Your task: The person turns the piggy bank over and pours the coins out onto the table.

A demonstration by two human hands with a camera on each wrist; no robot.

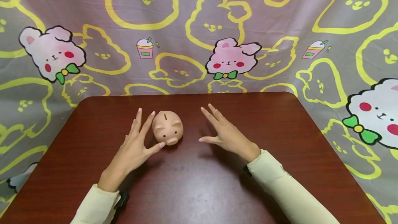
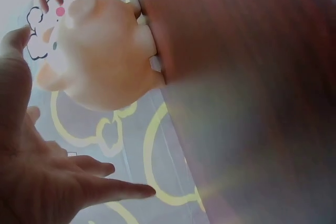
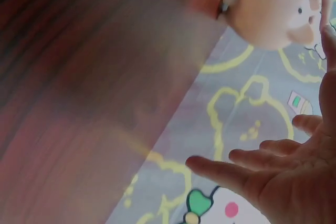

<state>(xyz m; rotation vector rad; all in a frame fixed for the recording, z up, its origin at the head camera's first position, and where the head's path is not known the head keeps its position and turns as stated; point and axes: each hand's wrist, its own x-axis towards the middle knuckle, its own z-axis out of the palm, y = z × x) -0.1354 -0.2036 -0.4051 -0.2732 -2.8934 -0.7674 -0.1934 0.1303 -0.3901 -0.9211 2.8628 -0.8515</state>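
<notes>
Standing on the reddish-brown worktop (image 1: 192, 186), the pink piggy bank (image 1: 168, 127) points its snout (image 1: 172, 141) toward the head camera, coin slot (image 1: 165, 117) uppermost. Just beside it, the left hand (image 1: 133, 151) has its fingers (image 1: 147, 123) spread wide; the right hand (image 1: 229, 136), fingers likewise wide, hovers farther off on the other side.

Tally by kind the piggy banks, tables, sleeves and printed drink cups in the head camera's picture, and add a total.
Piggy bank: 1
Table: 1
Sleeves: 2
Printed drink cups: 2
Total: 6
</notes>
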